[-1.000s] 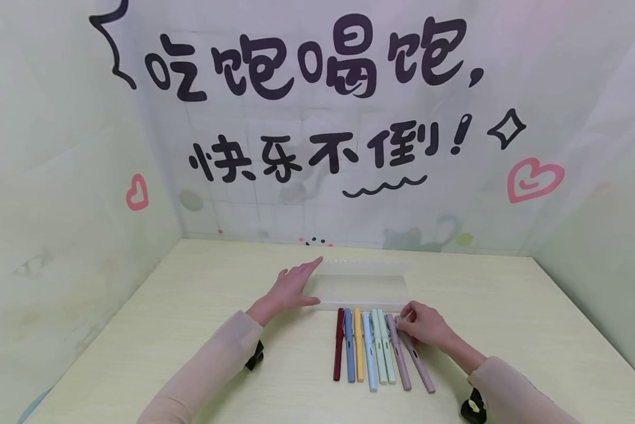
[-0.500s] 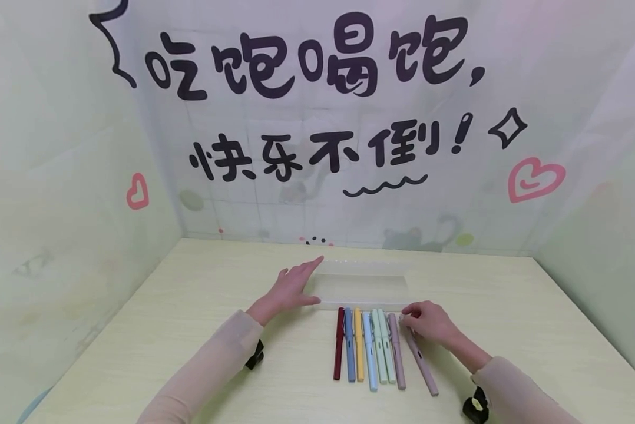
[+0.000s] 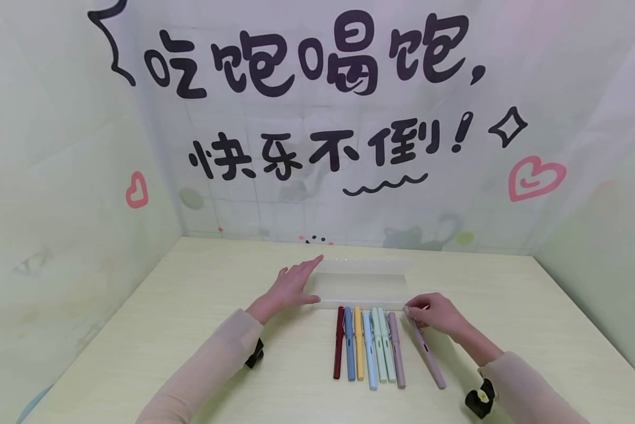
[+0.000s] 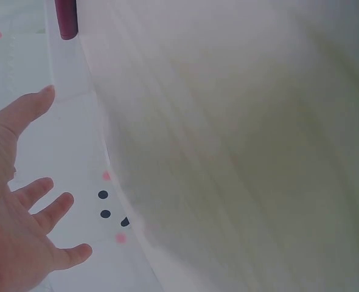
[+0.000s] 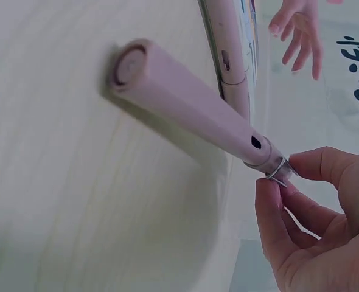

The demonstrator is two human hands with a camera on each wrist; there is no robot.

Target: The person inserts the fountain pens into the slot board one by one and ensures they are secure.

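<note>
My right hand (image 3: 438, 312) pinches a mauve fountain pen (image 3: 430, 359) near its clip end. In the right wrist view that pen (image 5: 188, 106) slants up to my thumb and fingertips, its far end close to the tabletop. A clear plastic box (image 3: 362, 304) lies behind the pens. At its left end my left hand (image 3: 290, 287) is spread, thumb and fingers apart; whether it touches the box I cannot tell. Left of the held pen, a second mauve pen (image 3: 397, 353) ends a row of pens, with a dark red pen (image 3: 339, 344) at the other end.
Between the row's ends lie a blue pen (image 3: 350, 347), a yellow pen (image 3: 358, 347), a light blue pen (image 3: 370, 353) and two mint green pens (image 3: 382, 350). A printed backdrop (image 3: 307, 212) rises behind the pale wooden table (image 3: 232, 265).
The right hand has moved a little to the right with the mauve pen, widening the gap to the row. The other mauve pen has straightened beside the green ones. The left hand stays put.
</note>
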